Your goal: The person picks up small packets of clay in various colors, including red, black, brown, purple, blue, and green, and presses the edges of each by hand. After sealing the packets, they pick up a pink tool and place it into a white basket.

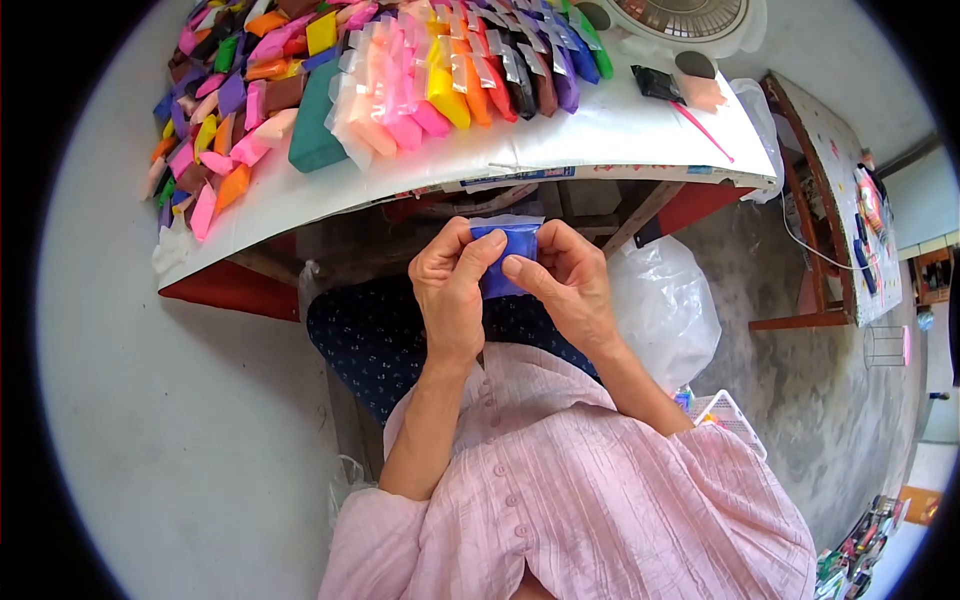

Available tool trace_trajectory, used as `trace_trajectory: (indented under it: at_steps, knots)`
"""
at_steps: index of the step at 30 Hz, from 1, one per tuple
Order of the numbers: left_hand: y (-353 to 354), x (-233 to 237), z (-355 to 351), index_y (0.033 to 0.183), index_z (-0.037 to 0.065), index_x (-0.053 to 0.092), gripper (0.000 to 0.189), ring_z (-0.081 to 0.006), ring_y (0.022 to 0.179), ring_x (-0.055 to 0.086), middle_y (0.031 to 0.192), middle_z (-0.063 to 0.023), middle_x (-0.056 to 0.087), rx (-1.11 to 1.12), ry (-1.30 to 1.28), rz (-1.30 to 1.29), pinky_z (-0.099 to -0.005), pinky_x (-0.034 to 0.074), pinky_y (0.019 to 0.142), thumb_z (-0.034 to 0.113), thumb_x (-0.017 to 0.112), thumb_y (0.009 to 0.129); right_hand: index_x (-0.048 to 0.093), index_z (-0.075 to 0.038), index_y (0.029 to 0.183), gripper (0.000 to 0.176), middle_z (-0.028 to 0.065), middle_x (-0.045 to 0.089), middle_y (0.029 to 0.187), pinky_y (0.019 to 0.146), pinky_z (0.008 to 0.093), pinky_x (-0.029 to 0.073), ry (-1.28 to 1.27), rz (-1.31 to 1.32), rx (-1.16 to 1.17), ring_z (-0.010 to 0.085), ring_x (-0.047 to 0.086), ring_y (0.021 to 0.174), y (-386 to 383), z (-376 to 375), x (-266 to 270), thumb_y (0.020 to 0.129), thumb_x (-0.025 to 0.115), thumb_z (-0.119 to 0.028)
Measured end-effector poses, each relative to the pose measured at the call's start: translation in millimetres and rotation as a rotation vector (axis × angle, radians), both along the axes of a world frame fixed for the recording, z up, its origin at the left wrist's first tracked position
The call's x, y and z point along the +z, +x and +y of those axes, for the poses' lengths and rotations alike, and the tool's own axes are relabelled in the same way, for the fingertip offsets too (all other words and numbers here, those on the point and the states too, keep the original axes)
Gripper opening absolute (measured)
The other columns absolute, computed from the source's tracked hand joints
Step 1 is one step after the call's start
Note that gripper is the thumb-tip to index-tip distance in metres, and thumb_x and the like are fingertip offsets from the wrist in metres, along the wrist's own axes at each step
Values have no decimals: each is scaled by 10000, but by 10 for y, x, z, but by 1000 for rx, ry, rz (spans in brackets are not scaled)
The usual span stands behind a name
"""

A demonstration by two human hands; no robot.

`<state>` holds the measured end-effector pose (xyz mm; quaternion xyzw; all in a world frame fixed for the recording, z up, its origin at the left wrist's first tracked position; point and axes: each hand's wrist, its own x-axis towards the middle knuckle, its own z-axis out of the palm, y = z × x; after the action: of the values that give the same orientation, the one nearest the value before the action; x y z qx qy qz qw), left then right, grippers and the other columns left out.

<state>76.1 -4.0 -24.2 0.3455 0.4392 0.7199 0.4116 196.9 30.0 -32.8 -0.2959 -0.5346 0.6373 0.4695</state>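
Observation:
Between both hands, above my lap, is a small clear plastic packet of blue clay-like material (515,243). My left hand (453,280) grips its left side, thumb pressed on the front. On the right side my right hand (570,285) pinches it, its thumb also on the front face. The clear top edge of the packet sticks up above my fingers. Beyond my hands, on the white-covered table (420,165), lies a row of similar packets (450,85) in peach, pink, yellow, orange, red, black, brown, purple, blue and green.
A heap of loose coloured packets (230,95) covers the table's left end, beside a teal block (318,120). At the right lie a black packet (655,83), a pink stick (703,133) and a fan (685,15). A clear plastic bag (665,310) sits beside my right arm.

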Motion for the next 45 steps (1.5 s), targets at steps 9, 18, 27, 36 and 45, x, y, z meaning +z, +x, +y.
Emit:
trace_trajectory:
  at_steps: [9, 18, 27, 36, 45]
  knots:
    - [-25, 126, -55, 891, -2, 604, 116, -77, 680, 442, 753, 7, 544, 10, -46, 319, -240, 396, 638, 104, 568, 923, 582, -30, 807, 200, 22, 605, 682, 499, 201, 433, -222, 104, -78, 54, 518, 527, 96, 148, 66, 842, 718, -173]
    - [-57, -6, -143, 956, -15, 597, 122, -243, 752, 521, 855, -111, 579, 120, 198, 1027, -327, 454, 659, 22, 646, 851, 549, -53, 735, 254, 15, 561, 622, 442, 192, 406, -353, 85, -193, 53, 480, 463, 72, 205, 105, 826, 736, -199]
    - [-76, -13, 12, 848, -17, 593, 37, -277, 698, 493, 766, -116, 564, 185, 279, 1082, -361, 419, 649, -8, 629, 843, 557, -17, 757, 282, 43, 575, 617, 485, 266, 442, -40, -273, -160, 140, 515, 454, 187, 269, 189, 885, 677, -237]
    - [-47, -24, 43, 803, -3, 575, 63, -289, 698, 499, 755, -114, 555, 202, 269, 1083, -377, 416, 647, -41, 625, 798, 532, -38, 786, 168, 106, 515, 718, 532, 387, 462, 920, -757, -314, 295, 569, 636, 333, 173, 176, 813, 680, -114]
    - [-5, -12, 25, 782, 2, 550, 105, -316, 695, 490, 762, -126, 543, 285, 347, 1126, -404, 413, 637, -56, 625, 735, 530, -49, 735, 179, 82, 499, 633, 465, 351, 412, 1136, -626, -401, 250, 528, 524, 289, 212, 146, 686, 686, 22]
